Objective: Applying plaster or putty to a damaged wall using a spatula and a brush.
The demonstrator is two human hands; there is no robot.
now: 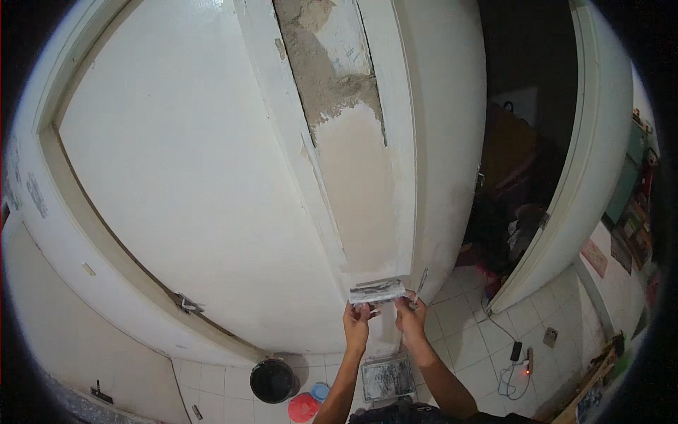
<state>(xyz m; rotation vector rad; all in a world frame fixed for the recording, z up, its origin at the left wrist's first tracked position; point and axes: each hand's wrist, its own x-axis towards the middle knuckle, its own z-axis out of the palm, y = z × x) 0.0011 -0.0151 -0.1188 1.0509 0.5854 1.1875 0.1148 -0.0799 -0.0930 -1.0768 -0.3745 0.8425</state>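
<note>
In front of my chest, a wide plastering trowel (pixel 378 291) smeared with white and grey plaster is held up against the foot of a narrow wall strip. My left hand (pixel 358 317) grips it from below at its left end. At its right end is my right hand (pixel 410 315), closed, with a slim putty knife (pixel 421 280) sticking up from its fingers; whether that hand also grips the trowel is hard to make out. Above them, smooth beige plaster (pixel 357 191) covers the strip's lower part. Higher up, rough grey cement (pixel 318 71) is exposed.
A white door (pixel 176 162) stands left, a dark open doorway (pixel 522 127) right. On the tiled floor are a black bucket (pixel 272 380), a red bowl (pixel 304 408), a small blue bowl (pixel 320 391), a plaster-stained board (pixel 388 379) and a cable with a power adapter (pixel 516 351).
</note>
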